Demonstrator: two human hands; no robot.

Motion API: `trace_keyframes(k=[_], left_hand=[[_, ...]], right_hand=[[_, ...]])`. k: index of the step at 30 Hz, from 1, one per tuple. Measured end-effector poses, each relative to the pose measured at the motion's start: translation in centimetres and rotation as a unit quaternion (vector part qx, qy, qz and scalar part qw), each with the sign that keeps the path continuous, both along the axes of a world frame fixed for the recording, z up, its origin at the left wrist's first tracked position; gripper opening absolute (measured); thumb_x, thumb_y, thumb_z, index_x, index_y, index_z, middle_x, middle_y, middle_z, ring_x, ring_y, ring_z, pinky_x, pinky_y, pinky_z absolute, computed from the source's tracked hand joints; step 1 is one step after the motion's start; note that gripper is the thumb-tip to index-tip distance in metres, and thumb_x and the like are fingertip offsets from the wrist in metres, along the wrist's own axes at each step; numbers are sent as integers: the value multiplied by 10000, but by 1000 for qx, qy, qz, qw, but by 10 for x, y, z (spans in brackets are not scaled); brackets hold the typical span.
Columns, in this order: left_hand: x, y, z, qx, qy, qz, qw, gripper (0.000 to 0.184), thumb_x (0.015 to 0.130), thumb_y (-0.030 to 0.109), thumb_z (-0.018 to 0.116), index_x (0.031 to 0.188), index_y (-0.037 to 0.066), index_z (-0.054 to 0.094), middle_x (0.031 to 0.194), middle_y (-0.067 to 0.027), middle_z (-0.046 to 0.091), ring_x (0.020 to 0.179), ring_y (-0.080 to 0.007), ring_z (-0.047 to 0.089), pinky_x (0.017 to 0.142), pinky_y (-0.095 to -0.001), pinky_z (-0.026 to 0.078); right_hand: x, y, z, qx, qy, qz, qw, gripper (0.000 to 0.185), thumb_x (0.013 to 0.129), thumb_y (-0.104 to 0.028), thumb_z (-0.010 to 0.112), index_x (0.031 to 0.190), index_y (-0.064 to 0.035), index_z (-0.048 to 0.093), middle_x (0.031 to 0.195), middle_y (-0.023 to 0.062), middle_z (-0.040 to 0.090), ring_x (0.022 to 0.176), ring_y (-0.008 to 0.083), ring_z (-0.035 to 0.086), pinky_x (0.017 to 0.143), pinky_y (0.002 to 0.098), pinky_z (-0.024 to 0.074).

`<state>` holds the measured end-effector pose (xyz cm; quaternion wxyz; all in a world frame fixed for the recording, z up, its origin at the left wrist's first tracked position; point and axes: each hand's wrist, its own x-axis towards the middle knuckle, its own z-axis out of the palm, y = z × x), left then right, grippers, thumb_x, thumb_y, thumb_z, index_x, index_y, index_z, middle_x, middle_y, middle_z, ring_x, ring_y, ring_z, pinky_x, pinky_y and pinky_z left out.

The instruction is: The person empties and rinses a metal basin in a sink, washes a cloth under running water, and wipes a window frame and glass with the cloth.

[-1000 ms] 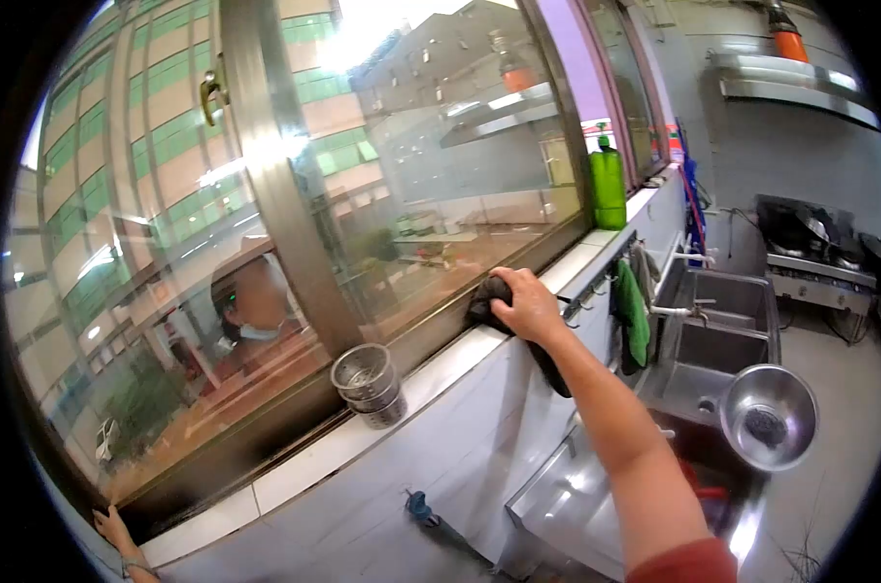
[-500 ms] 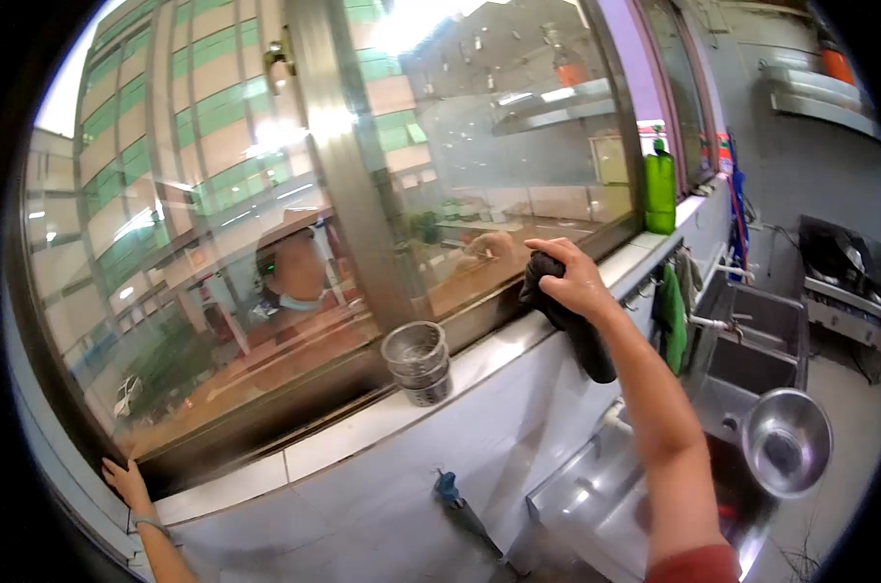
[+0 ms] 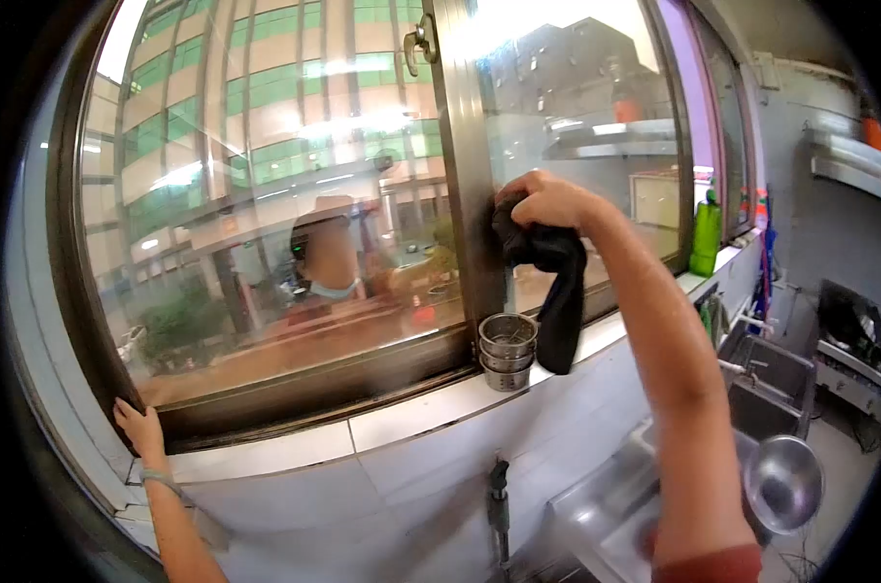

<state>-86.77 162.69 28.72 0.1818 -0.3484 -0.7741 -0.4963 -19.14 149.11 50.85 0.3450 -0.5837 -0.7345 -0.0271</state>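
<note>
My right hand (image 3: 542, 206) grips a bunched black cloth (image 3: 563, 301) against the middle upright of the window frame (image 3: 463, 175). The cloth's loose end hangs down past the sill. Below it, a stack of metal strainer cups (image 3: 508, 352) stands on the white tiled sill (image 3: 295, 449), beside the hanging cloth. At the lower left corner of the window, my left hand (image 3: 141, 429) rests on the dark frame with its fingers extended. A band circles that wrist. The window glass (image 3: 266, 243) reflects a person in a hat and mask.
A green bottle (image 3: 706, 236) stands farther right on the sill. Below are metal sinks (image 3: 766, 364) with a tap and a steel bowl (image 3: 783, 484). A dark-handled tool (image 3: 499, 500) is against the wall under the sill. A stove (image 3: 853, 360) is at the far right.
My right hand has moved the cloth left and up, from the lower sash onto the middle upright. The view has shifted left. My left hand stays at the frame corner.
</note>
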Motion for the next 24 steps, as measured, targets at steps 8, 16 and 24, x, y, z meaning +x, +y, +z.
trace_keyframes(k=[8,16,24], left_hand=[[0,10,0,16,-24,-26,999,653,901,112,504,1450,0,169,1502,-187,164,1339,-363,281,1068,-415,338],[-16,23,-10,40,-3,-32,999,669,902,134,529,1446,-13,169,1494,-214,161,1355,-364,248,1083,-409,315],[-9,16,-3,11,-20,-23,999,675,910,183,533,1454,11,172,1493,-208,179,1350,-361,265,1076,-409,323]], right_hand=[[-48,-9,5,-24,-50,13,998,411,607,-115,573,982,20,675,745,132,639,678,200,588,642,320,476],[-121,19,21,-10,-201,36,979,372,596,-184,601,893,26,677,861,221,663,763,342,620,684,385,480],[-208,10,15,16,-133,73,988,385,616,-189,607,883,83,665,945,278,645,897,369,639,790,394,496]])
